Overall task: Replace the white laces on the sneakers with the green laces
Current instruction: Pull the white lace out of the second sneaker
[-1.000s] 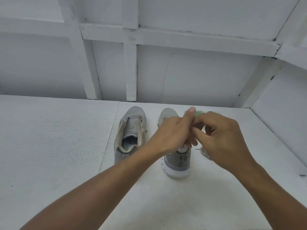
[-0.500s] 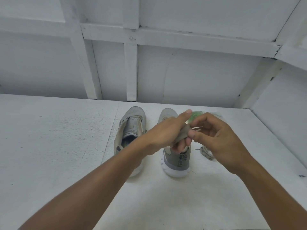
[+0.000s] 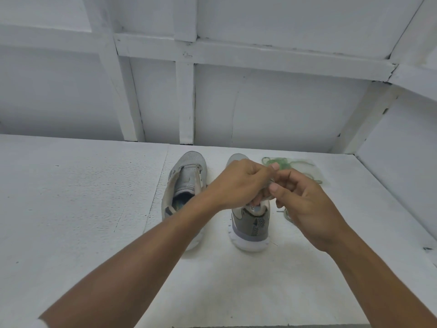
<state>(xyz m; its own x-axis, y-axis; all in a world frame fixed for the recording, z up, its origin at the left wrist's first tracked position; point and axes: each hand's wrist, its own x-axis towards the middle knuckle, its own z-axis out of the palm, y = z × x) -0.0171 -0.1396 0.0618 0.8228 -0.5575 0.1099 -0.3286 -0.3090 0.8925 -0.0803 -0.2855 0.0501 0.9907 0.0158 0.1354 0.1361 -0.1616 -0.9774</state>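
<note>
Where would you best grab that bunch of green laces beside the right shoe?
Probably pinch the tangled middle of the green laces from above: they lie flat on the table, loosely bunched, so a top grip gathers several strands.

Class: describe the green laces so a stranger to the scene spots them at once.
On the white table stand two grey sneakers side by side. Right of the right one's toe, beyond the right hand, lies a loose tangle, the green laces. Its green stands out against grey and white.
</note>
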